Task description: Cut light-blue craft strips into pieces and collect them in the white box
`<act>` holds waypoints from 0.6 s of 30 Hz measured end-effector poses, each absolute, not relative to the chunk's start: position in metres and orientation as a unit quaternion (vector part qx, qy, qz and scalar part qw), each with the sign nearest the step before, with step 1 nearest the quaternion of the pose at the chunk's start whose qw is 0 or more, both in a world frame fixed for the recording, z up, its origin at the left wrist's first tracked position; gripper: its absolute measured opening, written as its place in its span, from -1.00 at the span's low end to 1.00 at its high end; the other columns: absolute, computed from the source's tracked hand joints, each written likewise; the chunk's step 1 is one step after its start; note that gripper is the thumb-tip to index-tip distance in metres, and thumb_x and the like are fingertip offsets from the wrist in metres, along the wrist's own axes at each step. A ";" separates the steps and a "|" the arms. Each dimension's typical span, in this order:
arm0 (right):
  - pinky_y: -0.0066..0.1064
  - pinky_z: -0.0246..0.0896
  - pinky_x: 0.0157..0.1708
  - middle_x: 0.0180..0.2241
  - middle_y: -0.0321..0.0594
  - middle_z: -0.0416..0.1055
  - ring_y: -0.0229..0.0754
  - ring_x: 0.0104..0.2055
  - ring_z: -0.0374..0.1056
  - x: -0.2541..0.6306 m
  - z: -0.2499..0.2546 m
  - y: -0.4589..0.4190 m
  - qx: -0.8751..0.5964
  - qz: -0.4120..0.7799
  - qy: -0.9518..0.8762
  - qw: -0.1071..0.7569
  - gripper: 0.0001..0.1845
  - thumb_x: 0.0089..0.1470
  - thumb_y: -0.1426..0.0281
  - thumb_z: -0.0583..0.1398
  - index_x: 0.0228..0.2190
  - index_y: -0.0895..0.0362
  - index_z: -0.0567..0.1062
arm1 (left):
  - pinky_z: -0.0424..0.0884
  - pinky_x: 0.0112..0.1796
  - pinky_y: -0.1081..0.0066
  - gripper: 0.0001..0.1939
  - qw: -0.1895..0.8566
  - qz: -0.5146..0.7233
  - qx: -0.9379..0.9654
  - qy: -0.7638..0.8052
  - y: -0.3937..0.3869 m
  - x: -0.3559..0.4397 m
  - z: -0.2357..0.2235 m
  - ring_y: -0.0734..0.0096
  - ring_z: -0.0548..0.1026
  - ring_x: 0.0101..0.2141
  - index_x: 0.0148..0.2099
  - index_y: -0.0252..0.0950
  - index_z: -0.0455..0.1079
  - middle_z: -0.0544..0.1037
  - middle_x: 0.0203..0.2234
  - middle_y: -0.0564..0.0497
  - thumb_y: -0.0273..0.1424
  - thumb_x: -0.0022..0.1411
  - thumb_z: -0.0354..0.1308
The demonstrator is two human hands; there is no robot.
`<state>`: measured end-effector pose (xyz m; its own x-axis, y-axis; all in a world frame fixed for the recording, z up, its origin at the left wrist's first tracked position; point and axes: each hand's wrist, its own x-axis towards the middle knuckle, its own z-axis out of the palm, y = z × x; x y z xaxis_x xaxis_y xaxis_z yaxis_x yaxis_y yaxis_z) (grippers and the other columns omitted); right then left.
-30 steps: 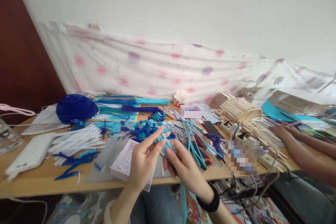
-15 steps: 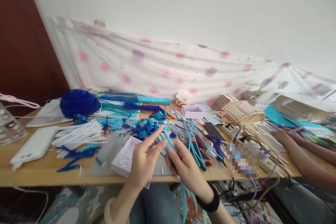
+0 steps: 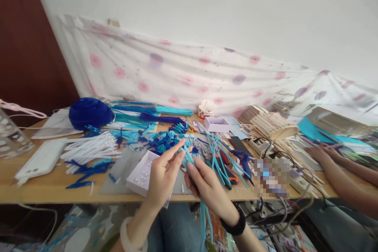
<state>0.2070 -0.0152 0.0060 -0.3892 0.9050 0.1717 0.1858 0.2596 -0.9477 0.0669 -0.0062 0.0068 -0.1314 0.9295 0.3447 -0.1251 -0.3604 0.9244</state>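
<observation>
My right hand [image 3: 208,189] is closed round a bundle of light-blue pipe cleaners [image 3: 203,220], whose lower ends hang below the table edge. My left hand [image 3: 163,171] pinches the upper ends between thumb and fingers, close to the right fingertips. Beneath my left wrist stands a white box [image 3: 136,187] with pearl-like beads in it. Just beyond my hands lies a heap of blue flower-like pieces [image 3: 168,139]. More light-blue pipe cleaners [image 3: 217,161] spread loosely to the right of my right hand.
A blue glue gun [image 3: 243,159], a power strip [image 3: 262,147] and cables lie to the right. White sticks [image 3: 91,147], a white phone-like device [image 3: 41,161] and a dark-blue bundle [image 3: 90,114] are at left. Another person's arms [image 3: 330,169] rest at far right.
My left fingers have drawn closer together round the upper ends of the pipe cleaners. The hanging ends have swung slightly left and gathered closer. The view has shifted slightly.
</observation>
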 end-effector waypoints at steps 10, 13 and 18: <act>-0.53 -0.02 -0.66 -0.60 -0.40 0.28 -0.40 -0.67 0.09 0.207 0.006 -0.016 -0.392 0.482 -0.689 0.372 -0.50 0.32 -0.03 0.01 -0.41 0.12 0.33 | 0.60 -0.19 0.35 -0.34 0.431 0.628 0.521 0.385 -0.008 0.066 0.002 0.15 0.66 -0.12 0.36 -0.33 0.21 0.68 -0.11 -0.16 -0.13 0.33 0.16; -0.53 0.02 -0.66 -0.59 -0.38 0.32 -0.38 -0.67 0.13 0.208 0.006 -0.016 -0.398 0.496 -0.682 0.361 -0.47 0.28 -0.08 0.02 -0.33 0.13 0.40 | 0.57 -0.10 0.35 -0.34 0.438 0.624 0.527 0.375 -0.009 0.064 0.003 0.17 0.64 -0.08 0.38 -0.32 0.16 0.67 -0.08 -0.15 -0.15 0.35 0.16; -0.52 0.03 -0.65 -0.60 -0.37 0.32 -0.37 -0.66 0.13 0.209 0.008 -0.014 -0.395 0.489 -0.693 0.354 -0.48 0.29 -0.07 0.03 -0.33 0.14 0.40 | 0.56 -0.08 0.39 -0.32 0.444 0.612 0.537 0.373 -0.009 0.063 0.007 0.19 0.64 -0.07 0.40 -0.33 0.13 0.65 -0.04 -0.15 -0.18 0.35 0.16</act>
<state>0.2092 -0.0143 0.0075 -0.4379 0.8930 0.1039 0.2012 0.2100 -0.9568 0.0633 -0.0095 0.0069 -0.0288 0.9449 0.3262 -0.1432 -0.3269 0.9341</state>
